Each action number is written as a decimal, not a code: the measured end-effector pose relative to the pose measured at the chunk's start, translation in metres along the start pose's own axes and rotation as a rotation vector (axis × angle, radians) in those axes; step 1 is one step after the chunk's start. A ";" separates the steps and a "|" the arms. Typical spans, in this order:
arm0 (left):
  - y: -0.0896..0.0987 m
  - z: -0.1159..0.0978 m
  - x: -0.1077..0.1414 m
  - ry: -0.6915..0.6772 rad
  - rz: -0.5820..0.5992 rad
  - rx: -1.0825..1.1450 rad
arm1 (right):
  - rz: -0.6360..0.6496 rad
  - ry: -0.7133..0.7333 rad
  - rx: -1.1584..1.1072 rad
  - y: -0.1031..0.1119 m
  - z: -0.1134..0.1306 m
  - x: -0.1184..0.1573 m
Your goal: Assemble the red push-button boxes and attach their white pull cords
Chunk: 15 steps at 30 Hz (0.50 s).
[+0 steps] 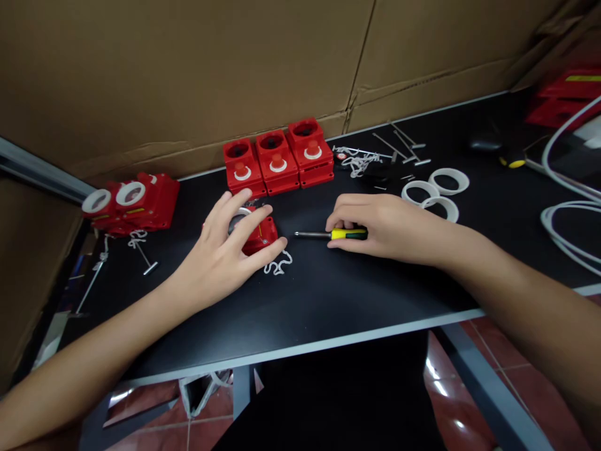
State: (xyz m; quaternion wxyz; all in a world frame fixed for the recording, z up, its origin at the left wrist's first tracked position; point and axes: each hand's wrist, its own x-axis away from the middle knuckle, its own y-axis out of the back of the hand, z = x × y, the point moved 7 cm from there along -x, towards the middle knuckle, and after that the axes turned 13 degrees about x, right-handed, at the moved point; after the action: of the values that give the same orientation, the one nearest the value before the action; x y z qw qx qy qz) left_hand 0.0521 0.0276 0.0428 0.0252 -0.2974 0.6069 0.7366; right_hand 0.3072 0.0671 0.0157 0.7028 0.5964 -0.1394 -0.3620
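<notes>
My left hand [228, 247] rests over a red box [267, 236] lying on the black table, its fingers spread across the box, which they partly hide. Part of a white ring shows beneath the fingers, and a white cord [279, 264] trails from the box onto the tabletop. To the right, my right hand [370, 225] is closed around the yellow and black handle of a screwdriver [347, 234]. The screwdriver lies level near the table surface, its metal tip pointing left toward the red box without touching it.
Three red boxes [277, 161] stand at the back by the cardboard [188, 75]. More red boxes [157, 200] with white rings sit left. White rings [448, 180], metal T-shaped rods [407, 141] and corded pieces [360, 163] lie right of centre. White cable [563, 225] loops far right.
</notes>
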 end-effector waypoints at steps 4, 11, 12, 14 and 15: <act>0.015 -0.028 -0.002 -0.095 -0.040 -0.085 | -0.008 -0.006 0.014 0.002 -0.002 0.001; -0.003 -0.042 0.004 0.044 0.158 -0.096 | -0.007 -0.019 -0.043 0.002 -0.005 -0.001; -0.005 -0.043 0.005 0.043 0.162 -0.086 | -0.003 -0.025 -0.046 0.002 -0.005 -0.001; -0.007 -0.042 0.008 0.049 0.174 -0.073 | -0.002 -0.052 -0.045 0.003 -0.006 -0.001; -0.008 -0.041 0.009 0.051 0.183 -0.067 | -0.009 -0.068 -0.043 0.005 -0.007 -0.001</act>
State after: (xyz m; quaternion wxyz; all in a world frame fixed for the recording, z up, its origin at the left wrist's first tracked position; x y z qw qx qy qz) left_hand 0.0644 -0.0110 0.0278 -0.0675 -0.2601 0.6071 0.7478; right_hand 0.3126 0.0727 0.0189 0.7087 0.5691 -0.1528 -0.3879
